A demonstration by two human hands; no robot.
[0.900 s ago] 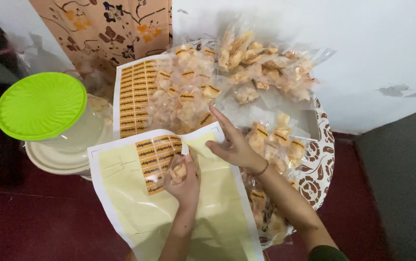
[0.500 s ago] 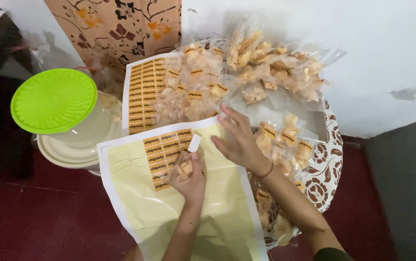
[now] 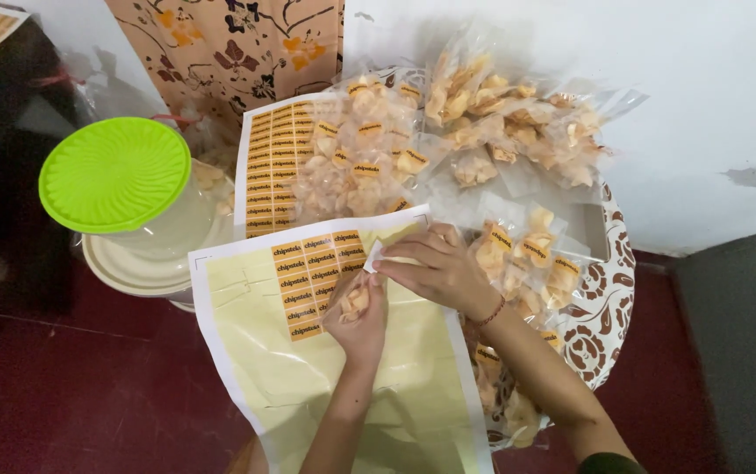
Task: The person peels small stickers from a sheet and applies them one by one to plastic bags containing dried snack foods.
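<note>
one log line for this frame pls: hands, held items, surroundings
left hand: holds small snack bag | right hand: pinches the bag's top | under: sticker sheet | behind: pile of snack bags | left: green lid

Your left hand hides most of the small snack bag, and the bottom edge cuts off the sticker sheet and both your arms.
</note>
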